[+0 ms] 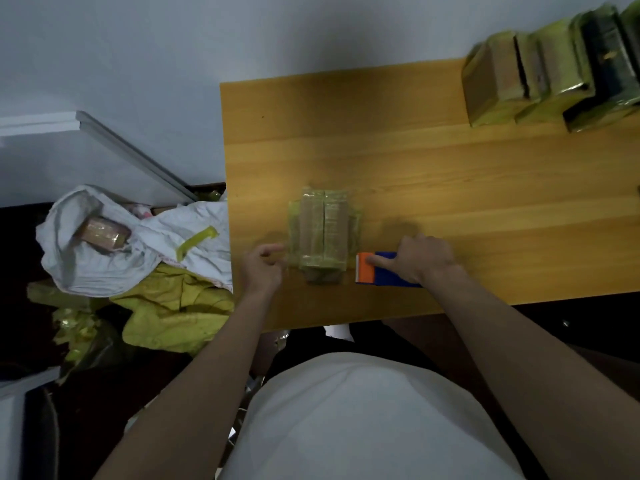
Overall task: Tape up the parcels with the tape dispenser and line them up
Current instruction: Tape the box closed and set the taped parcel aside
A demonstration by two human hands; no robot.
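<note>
One step in hand: taping the parcel near the front edge; I judge the strip is being finished or cut, with lining up not yet done for this one.
Floor heap, far left: a crumpled white sack [104,251] holding a brown taped parcel [102,232], with limp yellow-green plastic [173,306] below it.
Left hand [263,268]: fingers curled at the parcel's left side, seemingly pinching loose film or tape; the blur leaves that uncertain.
Parcel in work [323,233]: a boxy brown block on the wooden table [415,168], wrapped in glossy, wrinkled yellow-green tape with a seam down its top.
Tape dispenser [384,270]: hard plastic, orange head and blue body, lying just right of the parcel.
Right hand [424,259]: clasped round the dispenser, forefinger stretched along the top.
Finished row [554,71]: several taped parcels standing side by side at the far right corner.
Next move: likely smoothing the tape flat, then carrying the parcel to join that row.
</note>
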